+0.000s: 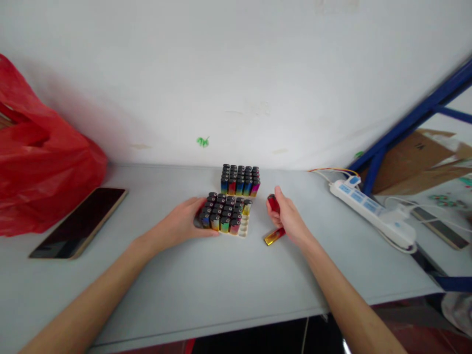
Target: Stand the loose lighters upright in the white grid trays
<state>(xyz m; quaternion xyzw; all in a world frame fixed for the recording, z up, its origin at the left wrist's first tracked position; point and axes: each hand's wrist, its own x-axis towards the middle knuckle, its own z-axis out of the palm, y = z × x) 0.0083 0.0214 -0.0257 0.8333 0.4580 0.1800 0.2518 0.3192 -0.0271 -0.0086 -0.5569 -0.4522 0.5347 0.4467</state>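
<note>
My left hand (186, 220) is wrapped round the left side of a pale tray (243, 230) of upright lighters (224, 223) with black tops. The tray's right column has several bare slots, with a yellow lighter (247, 208) at its back end. My right hand (285, 216), to the right of the tray, is closed round a red lighter (273, 202). Below that hand a red and yellow lighter (274, 237) lies on the table, its right end partly hidden by the hand. Behind the tray stands a second block of upright lighters (240, 186).
A dark phone (79, 223) lies on the left of the table (206, 290), beside a red plastic bag (44, 162). On the right are a white power strip (372, 211) with cables and a blue metal frame (405, 115). A white wall (236, 78) rises behind.
</note>
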